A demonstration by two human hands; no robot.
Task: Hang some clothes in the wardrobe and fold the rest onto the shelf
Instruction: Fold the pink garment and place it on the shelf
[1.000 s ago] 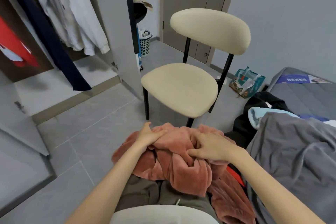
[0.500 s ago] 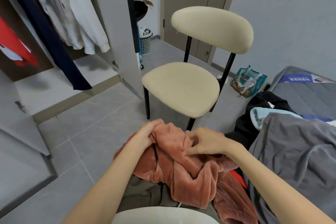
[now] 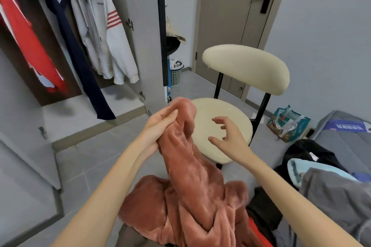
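Left hand (image 3: 160, 124) grips the upper end of a pink fleece garment (image 3: 192, 176), fingers curled round the cloth, raised in front of the chair (image 3: 224, 126). Rest of the garment hangs down into a heap on the lap. Right hand (image 3: 228, 136) free, fingers spread and slightly hooked, holding nothing, just beside the lifted cloth, over the chair seat. Open wardrobe (image 3: 60, 46) to the left: red, navy and white jackets (image 3: 106, 32) hanging. Grey and black clothes (image 3: 331, 190) piled at right.

A fuzzy pink garment (image 3: 188, 176) was bunched and lifted at one end, the rest heaped below. White, navy and red clothes (image 3: 104, 32) hung in the wardrobe (image 3: 140, 6).
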